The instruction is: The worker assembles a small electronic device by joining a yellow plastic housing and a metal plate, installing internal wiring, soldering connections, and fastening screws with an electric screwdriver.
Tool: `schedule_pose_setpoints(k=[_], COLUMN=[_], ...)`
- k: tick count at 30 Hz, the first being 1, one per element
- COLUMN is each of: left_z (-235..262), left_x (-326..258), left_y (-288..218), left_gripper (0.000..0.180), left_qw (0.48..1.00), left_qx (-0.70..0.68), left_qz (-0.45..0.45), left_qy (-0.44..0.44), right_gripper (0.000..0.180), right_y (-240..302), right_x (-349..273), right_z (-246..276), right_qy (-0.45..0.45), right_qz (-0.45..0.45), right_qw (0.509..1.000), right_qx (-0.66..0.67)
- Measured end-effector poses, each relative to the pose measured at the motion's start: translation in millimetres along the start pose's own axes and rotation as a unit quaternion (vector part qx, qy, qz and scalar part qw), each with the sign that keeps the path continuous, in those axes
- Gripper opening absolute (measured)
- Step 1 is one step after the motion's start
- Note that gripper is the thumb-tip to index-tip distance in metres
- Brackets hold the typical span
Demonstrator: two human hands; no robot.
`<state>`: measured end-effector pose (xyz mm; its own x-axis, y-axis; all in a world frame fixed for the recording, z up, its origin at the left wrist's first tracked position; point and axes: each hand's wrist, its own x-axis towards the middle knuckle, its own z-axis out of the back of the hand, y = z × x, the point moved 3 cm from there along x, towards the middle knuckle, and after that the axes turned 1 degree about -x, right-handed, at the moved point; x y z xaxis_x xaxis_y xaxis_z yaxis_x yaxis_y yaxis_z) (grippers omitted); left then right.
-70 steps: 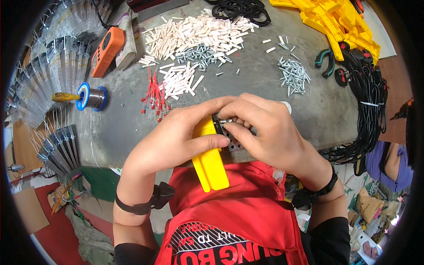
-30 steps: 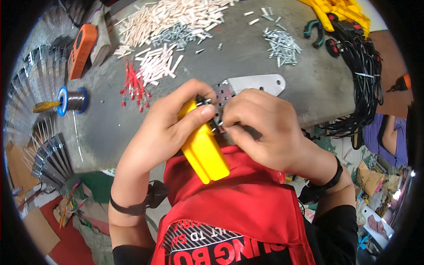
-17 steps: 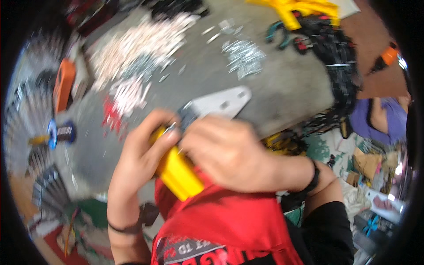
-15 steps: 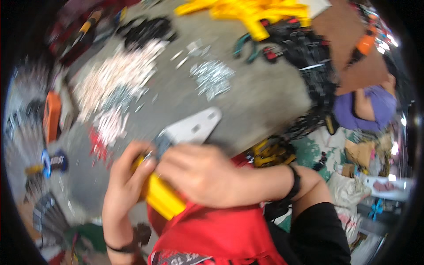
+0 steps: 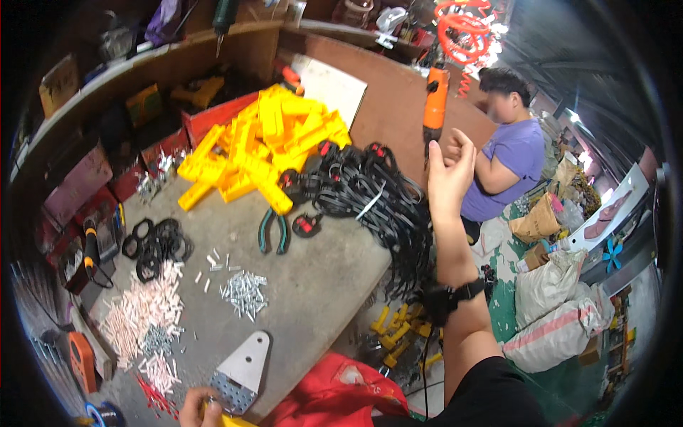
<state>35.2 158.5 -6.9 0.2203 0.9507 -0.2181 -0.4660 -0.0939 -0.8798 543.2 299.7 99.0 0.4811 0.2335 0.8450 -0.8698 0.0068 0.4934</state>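
At the lower edge, my left hand (image 5: 196, 407) is closed round a yellow plastic part (image 5: 236, 421), mostly cut off by the frame. A grey metal plate with holes (image 5: 245, 359) lies right beside it on the workbench (image 5: 313, 277). My right hand (image 5: 452, 171) is raised at the far right with thumb and fingers apart and nothing in it. Just beyond its fingertips hangs an orange electric screwdriver (image 5: 435, 99), with a coiled red cord (image 5: 462, 32) above. Whether the fingers touch it, I cannot tell.
Yellow plastic parts (image 5: 263, 142) are heaped at the back, beside bundled black straps (image 5: 363, 192) and teal-handled pliers (image 5: 273, 231). Screws (image 5: 244, 295), pale plugs (image 5: 139, 313) and black rings (image 5: 158, 242) lie on the left. A person in purple (image 5: 516, 160) is beyond my right arm.
My right hand has left the yellow part and reached up and away to the orange screwdriver. My left hand still holds the yellow part. The view has tilted up.
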Motion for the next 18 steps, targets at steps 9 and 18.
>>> schedule_pose_setpoints(k=[9, 18], left_z=[-2, -4], left_x=[1, -19], left_y=[4, 17], left_gripper=[0.019, 0.018], left_qw=[0.998, 0.996], left_qx=[-0.05, -0.058], left_qz=[0.04, 0.047], left_qy=[-0.016, -0.039], right_gripper=[0.082, 0.032], right_y=[-25, 40], right_x=[76, 95], right_z=[-58, -85], right_qy=[-0.045, 0.252], right_qz=[0.081, -0.303], right_qw=[0.965, 0.687], right_qx=[-0.243, 0.61])
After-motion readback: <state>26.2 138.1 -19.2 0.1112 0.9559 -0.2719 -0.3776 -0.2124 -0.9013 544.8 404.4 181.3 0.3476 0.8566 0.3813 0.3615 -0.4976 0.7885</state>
